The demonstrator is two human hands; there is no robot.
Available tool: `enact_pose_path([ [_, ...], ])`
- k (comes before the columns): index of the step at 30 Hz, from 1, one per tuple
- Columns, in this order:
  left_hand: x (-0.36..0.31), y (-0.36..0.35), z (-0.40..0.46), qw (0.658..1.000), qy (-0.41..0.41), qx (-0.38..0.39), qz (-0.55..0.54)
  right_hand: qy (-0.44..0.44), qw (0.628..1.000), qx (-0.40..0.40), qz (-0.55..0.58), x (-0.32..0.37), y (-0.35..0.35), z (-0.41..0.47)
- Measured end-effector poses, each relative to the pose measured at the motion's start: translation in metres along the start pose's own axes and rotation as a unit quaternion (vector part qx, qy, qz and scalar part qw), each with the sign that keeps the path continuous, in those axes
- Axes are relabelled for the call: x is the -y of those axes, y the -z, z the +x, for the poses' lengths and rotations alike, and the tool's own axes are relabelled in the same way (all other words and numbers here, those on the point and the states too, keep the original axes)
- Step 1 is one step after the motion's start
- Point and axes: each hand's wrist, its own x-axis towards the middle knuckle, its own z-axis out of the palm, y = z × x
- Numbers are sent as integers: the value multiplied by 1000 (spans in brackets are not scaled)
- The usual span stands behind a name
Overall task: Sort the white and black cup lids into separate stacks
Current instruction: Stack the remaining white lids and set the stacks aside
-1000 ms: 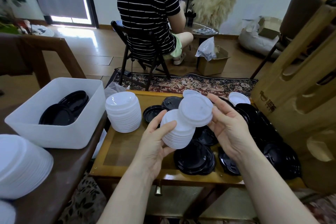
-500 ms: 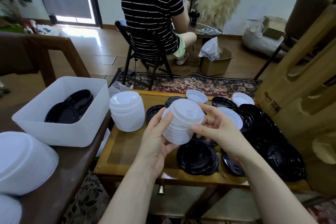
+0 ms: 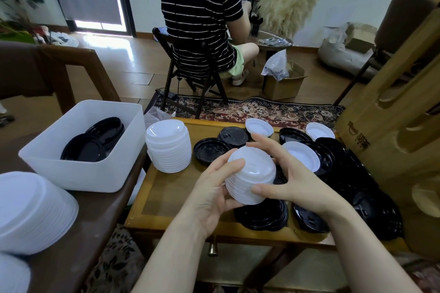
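Note:
Above the small wooden table (image 3: 166,195), both hands hold a short stack of white lids (image 3: 250,175). My left hand (image 3: 212,190) cups it from the left and below. My right hand (image 3: 290,171) grips it from the right, thumb at the front, fingers behind. A taller stack of white lids (image 3: 168,145) stands on the table's left side. Loose black lids (image 3: 262,215) lie heaped across the middle and right, with single white lids (image 3: 259,126) (image 3: 301,155) (image 3: 319,131) among them.
A white bin (image 3: 81,173) holding black lids (image 3: 88,147) sits on a dark table at the left, near big white lid stacks (image 3: 31,211). A wooden rack (image 3: 395,112) stands right. Beyond the table a person in a striped shirt (image 3: 197,12) sits on a chair.
My right hand has set its white lids onto the stack in my left hand. Both hands now close round the joined stack, which has sunk lower and nearer.

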Motion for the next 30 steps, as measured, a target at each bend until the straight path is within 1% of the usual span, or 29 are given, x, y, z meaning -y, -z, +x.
enact_pose_path([
  [7,0,0,1,1000,-12,2,-16,24,997,-77,-1,-3,-11,5],
  [11,0,-1,1,999,-29,-6,-24,43,989,-136,-49,-3,-23,10],
  [13,-1,-1,0,999,-36,-17,-28,43,989,-136,-46,0,-25,11],
  [18,-2,3,1,996,-50,-41,-67,71,993,-94,-25,-4,-25,10],
  [21,-2,5,2,995,-51,-46,-68,70,991,-118,5,-4,-29,10],
  [25,-1,4,3,997,-67,-30,-38,55,990,-129,12,-6,-34,12],
  [30,0,5,6,995,-70,-47,-56,57,987,-151,-4,-6,-35,13],
])
